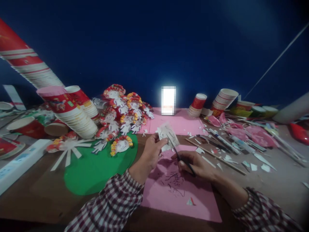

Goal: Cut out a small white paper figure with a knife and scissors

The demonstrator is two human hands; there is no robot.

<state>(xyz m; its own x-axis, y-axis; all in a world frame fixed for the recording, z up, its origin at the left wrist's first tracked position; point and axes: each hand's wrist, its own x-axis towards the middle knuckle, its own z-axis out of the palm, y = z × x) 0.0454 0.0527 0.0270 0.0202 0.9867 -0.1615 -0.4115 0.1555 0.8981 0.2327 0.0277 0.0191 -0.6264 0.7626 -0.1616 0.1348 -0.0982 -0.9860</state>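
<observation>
My left hand [152, 152] pinches a small piece of white paper [164, 131] with dark drawn lines on it. Black-handled scissors [191, 170] are in my right hand [199, 162], their blades lying against the paper; whether they are cutting into it I cannot tell. Both hands are above a pink sheet [200, 199] marked with dark scribbles, and a small scrap [191, 201] lies on it. Left of my hands, a cut-out paper face [121, 145] with a red and yellow frilled rim rests on a green round sheet [96, 174].
Several similar paper figures [116, 93] are piled behind the green sheet. Leaning stacks of paper cups [74, 112] stand at left, near a white power strip [21, 164]. A lit, blurred-out screen [168, 100] stands at the back. Pens [223, 141], a thin stick [217, 157] and scraps lie at right.
</observation>
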